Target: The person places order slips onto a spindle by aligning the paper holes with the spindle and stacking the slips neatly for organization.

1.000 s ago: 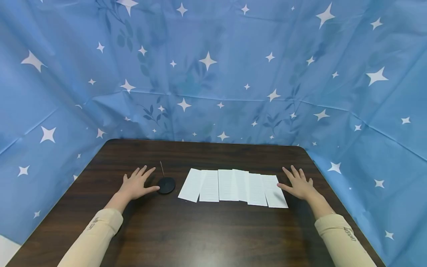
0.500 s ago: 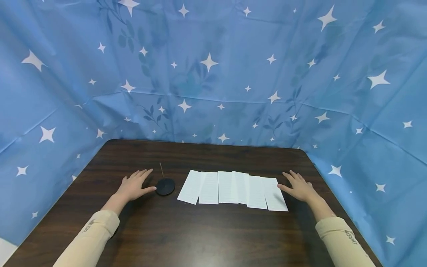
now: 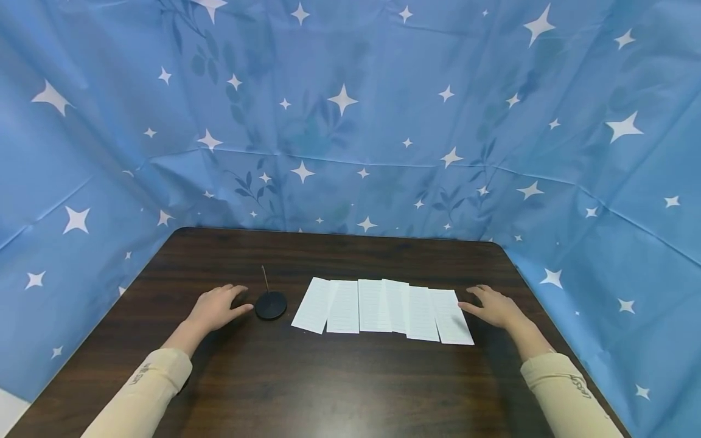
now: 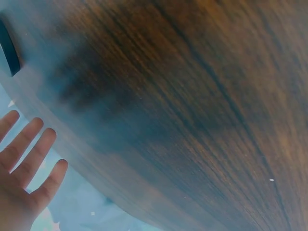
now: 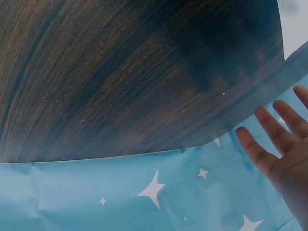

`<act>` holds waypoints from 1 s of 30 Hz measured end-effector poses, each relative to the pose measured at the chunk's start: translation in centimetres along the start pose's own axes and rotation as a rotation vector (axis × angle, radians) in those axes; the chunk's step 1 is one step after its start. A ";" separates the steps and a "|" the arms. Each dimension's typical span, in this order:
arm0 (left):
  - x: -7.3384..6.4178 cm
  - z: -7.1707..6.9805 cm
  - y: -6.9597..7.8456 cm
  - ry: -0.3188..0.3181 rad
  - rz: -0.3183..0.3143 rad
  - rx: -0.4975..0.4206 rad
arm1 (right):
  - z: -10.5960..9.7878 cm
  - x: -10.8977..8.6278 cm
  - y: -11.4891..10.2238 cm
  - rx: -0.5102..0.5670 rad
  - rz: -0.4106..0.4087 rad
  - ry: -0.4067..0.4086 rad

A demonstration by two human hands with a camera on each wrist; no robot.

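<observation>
My left hand hovers over the table just left of a receipt spike, a round black base with a thin upright pin. Its thumb tip comes close to the base's left edge in the head view. In the left wrist view the fingers are spread and relaxed, holding nothing, and part of the black base shows. My right hand is by the rightmost of several white printed paper slips, its thumb overlapping that slip's edge. Its fingers are loose and hold nothing.
The slips lie in an overlapping row across the middle of a dark wood-grain table. A blue curtain with white stars hangs behind the table and along both sides. The table's far corners are rounded.
Both hands' fingers have dipped from raised and spread to a more bent pose. The left hand has drifted slightly left, away from the base; the right has shifted slightly right. Slips and spike stay put.
</observation>
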State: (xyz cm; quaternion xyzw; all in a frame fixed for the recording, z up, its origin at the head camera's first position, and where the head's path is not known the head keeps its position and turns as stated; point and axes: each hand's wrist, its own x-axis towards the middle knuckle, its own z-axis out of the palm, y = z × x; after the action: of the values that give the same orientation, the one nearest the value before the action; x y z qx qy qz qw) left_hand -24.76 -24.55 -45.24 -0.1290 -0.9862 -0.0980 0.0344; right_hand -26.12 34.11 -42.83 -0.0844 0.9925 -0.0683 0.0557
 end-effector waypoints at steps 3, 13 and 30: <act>-0.1 0.0 0.0 -0.015 -0.003 0.006 | 0.0 0.1 0.1 -0.002 -0.017 -0.005; -0.3 0.3 -0.2 -0.002 -0.006 0.013 | 0.5 1.0 -0.7 0.022 -0.075 0.025; -1.5 1.6 0.8 0.060 -0.014 -0.050 | 2.9 1.1 -4.3 -0.030 -0.236 0.120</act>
State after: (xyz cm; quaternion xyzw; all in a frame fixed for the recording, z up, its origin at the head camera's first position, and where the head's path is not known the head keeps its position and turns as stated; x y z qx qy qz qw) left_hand -23.14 -23.80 -46.81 -0.1199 -0.9829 -0.1265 0.0602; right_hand -26.16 29.30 -45.21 -0.1970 0.9782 -0.0643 -0.0132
